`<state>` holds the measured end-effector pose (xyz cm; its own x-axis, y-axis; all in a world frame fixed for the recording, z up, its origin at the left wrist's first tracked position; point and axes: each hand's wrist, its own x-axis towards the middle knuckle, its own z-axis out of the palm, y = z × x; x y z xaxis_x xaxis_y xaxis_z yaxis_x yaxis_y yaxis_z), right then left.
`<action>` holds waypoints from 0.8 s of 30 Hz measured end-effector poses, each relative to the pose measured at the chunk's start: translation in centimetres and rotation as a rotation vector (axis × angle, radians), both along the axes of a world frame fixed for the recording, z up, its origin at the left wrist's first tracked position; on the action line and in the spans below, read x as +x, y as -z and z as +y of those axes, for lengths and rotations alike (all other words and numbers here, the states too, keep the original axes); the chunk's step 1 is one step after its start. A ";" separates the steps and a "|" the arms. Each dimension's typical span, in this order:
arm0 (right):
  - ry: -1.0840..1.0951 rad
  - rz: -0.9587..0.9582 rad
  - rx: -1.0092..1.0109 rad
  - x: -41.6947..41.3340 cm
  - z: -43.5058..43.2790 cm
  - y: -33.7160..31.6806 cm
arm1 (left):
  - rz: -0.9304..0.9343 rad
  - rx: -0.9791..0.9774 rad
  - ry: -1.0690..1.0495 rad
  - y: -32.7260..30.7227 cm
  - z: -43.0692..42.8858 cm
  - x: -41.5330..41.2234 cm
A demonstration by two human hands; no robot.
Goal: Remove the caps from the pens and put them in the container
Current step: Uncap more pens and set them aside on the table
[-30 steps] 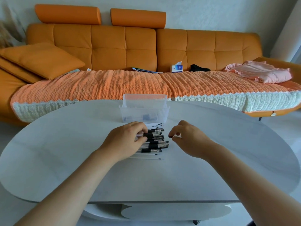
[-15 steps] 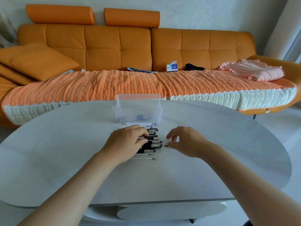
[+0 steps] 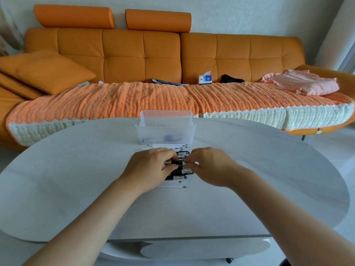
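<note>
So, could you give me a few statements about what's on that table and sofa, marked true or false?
1. The left hand and the right hand both grip at the pens. True.
2. The clear plastic container stands between the person and the pens. False: it stands beyond them, toward the orange sofa.
3. A tissue box sits on the sofa. True.
4. The pink garment lies on the white table. False: it lies at the sofa's right end.
</note>
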<state>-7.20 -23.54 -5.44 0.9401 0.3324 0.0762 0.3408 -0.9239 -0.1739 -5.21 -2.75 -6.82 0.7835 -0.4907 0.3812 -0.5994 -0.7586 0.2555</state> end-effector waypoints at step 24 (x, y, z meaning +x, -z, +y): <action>0.019 0.000 0.188 0.1 0.9 0.0 | 0.142 0.087 -0.004 0.2 0.6 0.3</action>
<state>-7.13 -22.68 -5.47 0.9460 0.2949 0.1349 0.3238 -0.8815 -0.3437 -4.88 -2.10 -6.99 0.8286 -0.5136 0.2228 -0.5587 -0.7839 0.2710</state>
